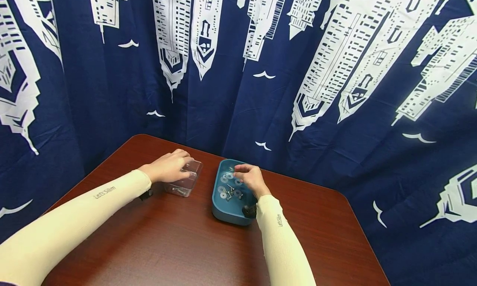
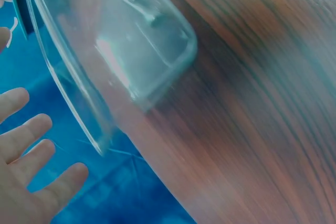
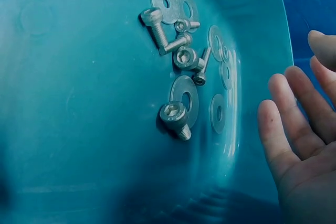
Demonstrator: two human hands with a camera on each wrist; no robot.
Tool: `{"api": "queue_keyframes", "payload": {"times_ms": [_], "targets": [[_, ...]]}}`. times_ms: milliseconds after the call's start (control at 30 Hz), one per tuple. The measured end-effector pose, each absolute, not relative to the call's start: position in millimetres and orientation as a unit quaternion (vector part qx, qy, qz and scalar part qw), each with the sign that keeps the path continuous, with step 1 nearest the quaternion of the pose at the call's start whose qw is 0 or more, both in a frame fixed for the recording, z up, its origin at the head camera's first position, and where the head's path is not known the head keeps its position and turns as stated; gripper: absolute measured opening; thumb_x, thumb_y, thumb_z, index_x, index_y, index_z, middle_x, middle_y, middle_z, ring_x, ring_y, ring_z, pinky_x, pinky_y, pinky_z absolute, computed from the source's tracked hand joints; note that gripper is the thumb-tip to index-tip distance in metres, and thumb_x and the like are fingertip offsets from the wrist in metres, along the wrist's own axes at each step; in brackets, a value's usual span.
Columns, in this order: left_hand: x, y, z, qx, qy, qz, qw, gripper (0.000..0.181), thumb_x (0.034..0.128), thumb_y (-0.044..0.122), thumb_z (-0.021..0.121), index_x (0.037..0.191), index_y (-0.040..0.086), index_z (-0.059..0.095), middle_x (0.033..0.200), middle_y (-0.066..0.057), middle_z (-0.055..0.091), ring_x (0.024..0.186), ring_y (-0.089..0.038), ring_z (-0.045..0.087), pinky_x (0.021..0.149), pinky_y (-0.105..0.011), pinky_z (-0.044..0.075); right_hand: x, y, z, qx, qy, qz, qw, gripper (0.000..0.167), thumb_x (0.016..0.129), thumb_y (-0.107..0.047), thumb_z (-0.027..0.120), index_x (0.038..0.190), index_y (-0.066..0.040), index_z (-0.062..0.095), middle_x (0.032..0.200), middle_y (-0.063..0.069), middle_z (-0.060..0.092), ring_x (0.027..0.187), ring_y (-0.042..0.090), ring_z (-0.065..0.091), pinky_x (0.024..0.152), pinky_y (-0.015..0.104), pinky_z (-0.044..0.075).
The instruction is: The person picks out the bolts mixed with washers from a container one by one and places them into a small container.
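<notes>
A blue tray [image 1: 228,216] holds several screws [image 3: 175,116] and flat washers [image 3: 165,3]. Over its far part is the right hand [image 1: 250,178], fingers extended and slightly bent; nothing shows in it in the right wrist view [image 3: 304,135]. To the tray's left stands a clear plastic box [image 1: 191,185] with compartments, a screw [image 1: 180,190] in the near one. The left hand [image 1: 169,166] is over the box's left side, its fingers spread in the left wrist view [image 2: 37,166]; whether it touches the box is unclear.
Both items stand on a brown wooden table [image 1: 160,244], near its back edge. Behind it hangs a dark blue curtain [image 1: 223,112] with white building prints. Pale sleeves [image 1: 93,203] cover both forearms.
</notes>
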State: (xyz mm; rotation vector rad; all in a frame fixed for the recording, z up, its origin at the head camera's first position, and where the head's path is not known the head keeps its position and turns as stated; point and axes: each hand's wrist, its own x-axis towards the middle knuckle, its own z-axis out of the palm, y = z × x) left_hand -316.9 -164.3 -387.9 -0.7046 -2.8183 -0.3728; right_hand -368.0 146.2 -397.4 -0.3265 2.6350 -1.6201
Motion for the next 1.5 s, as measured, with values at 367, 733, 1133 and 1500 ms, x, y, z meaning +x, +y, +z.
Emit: {"api": "queue_keyframes", "payload": {"times_ms": [367,733,1133,1500], "targets": [[-320.2,-127.8,-380.0,-0.254,-0.955,-0.129,0.082,0.055,0.0940,0.039,0.065,0.138,0.007,0.060,0.140,-0.012,0.056,0.134,-0.030,0.046,0.107,-0.050,0.045,-369.1,147.4,-399.0,-0.096,0.862,-0.497,0.026,0.030,0.087,-0.005,0.073,0.116,0.003,0.072,0.108,0.015,0.074,0.094,0.026,0.070,0.088,0.050,0.055],[-322.1,-93.6,-377.9,-0.279,-0.952,-0.116,0.057,0.057,0.0956,0.044,0.063,0.141,0.010,0.058,0.141,-0.009,0.056,0.134,-0.027,0.047,0.108,-0.048,0.044,-372.9,147.4,-405.5,-0.091,0.874,-0.474,0.050,0.030,0.087,-0.007,0.074,0.116,-0.001,0.073,0.106,0.009,0.076,0.092,0.020,0.067,0.078,0.035,0.056],[-323.7,-73.9,-386.5,-0.286,-0.953,-0.100,0.021,0.057,0.0952,0.041,0.065,0.141,0.008,0.058,0.139,-0.010,0.057,0.132,-0.027,0.047,0.109,-0.047,0.044,-371.9,140.8,-422.8,-0.063,0.874,-0.476,0.074,0.031,0.084,-0.001,0.073,0.115,-0.001,0.074,0.109,0.012,0.076,0.087,0.017,0.064,0.070,0.029,0.051],[-321.9,-73.9,-385.3,-0.290,-0.952,-0.094,0.028,0.060,0.0945,0.042,0.066,0.139,0.003,0.059,0.140,-0.012,0.057,0.133,-0.029,0.046,0.111,-0.046,0.042,-368.2,137.9,-429.8,-0.051,0.876,-0.474,0.066,0.026,0.083,0.002,0.074,0.109,-0.002,0.077,0.107,0.012,0.076,0.103,0.023,0.067,0.100,0.046,0.050]]}}
